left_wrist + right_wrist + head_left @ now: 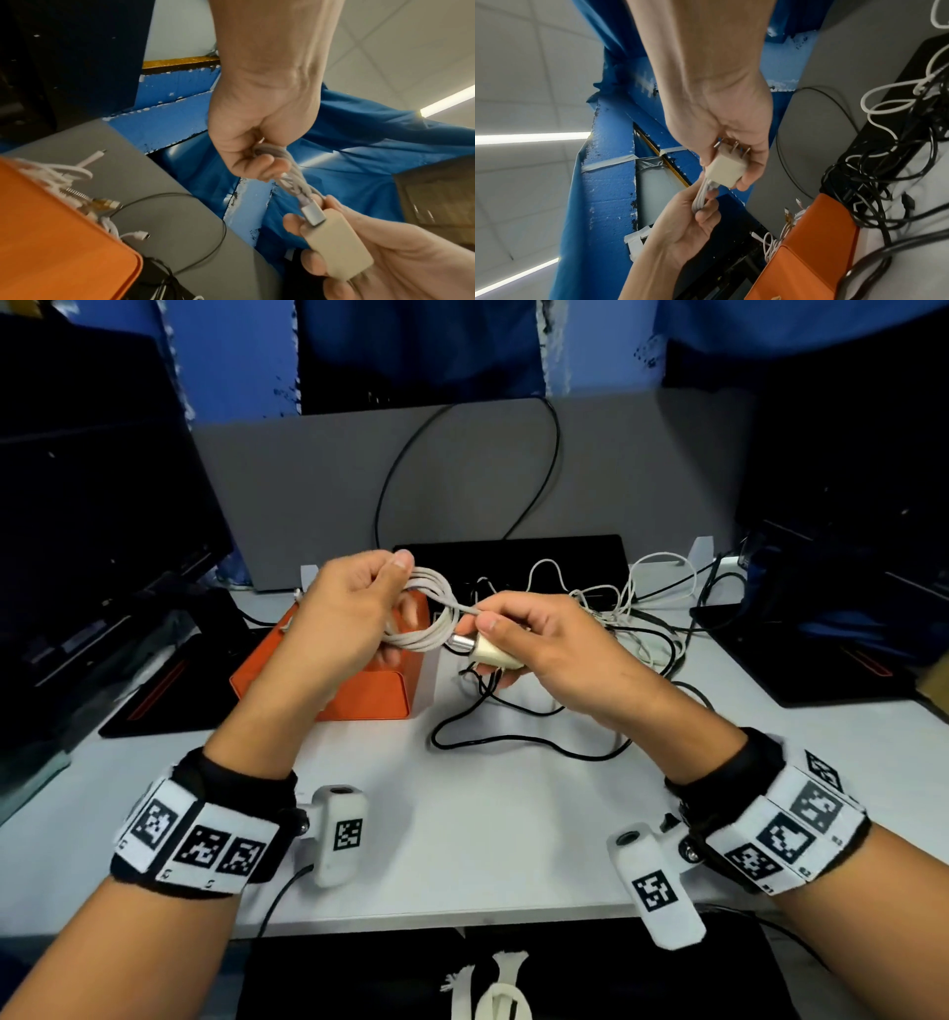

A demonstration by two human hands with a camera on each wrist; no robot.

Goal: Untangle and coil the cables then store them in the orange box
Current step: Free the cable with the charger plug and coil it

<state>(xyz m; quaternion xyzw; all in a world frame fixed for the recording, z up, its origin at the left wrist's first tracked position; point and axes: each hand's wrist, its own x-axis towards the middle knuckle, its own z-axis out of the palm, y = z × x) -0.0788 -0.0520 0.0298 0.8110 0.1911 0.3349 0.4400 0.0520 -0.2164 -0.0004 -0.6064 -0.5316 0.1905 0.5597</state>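
Nearest the camera, above the desk's [488, 839] middle, the left hand [344, 618] grips a coiled white cable [431, 608] while the right hand [539, 649] clutches its cream plug adapter [495, 653]. By my reading, 1 coil is nearly finished; a tangle of cables [590, 629] remains toward the far right edge. The orange box [359, 685] sits left of centre. Only the wrist views show white cables already inside it [64, 172], and the adapter's prongs [734, 147].

White table [493, 839]: orange box [359, 690], tangled cables [606, 629], black mats [832, 675].
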